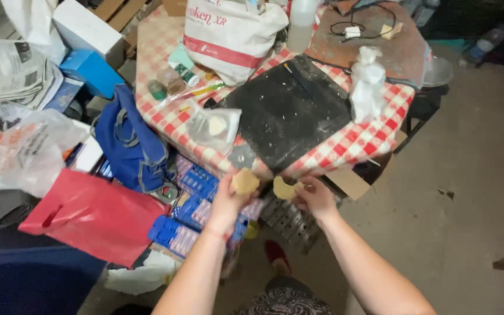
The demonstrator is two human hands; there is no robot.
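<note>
We hold two tan, dough-like lumps just below the edge of a tabletop (158,41) covered in red-and-white check: the left hand (228,201) has its grip closed around the rounder lump (245,181), the right hand (316,198) pinches the flatter piece (284,189) in its fingertips. The lumps sit near each other, not quite touching. Just above them a black board (287,111) lies on the cloth, beside a clear plastic bag (214,125).

Crowded desk, clutter to its left

A slab (290,111) lies on the desk (380,125); a tote bag (228,35) stands behind it, a backpack (132,143) left.
</note>
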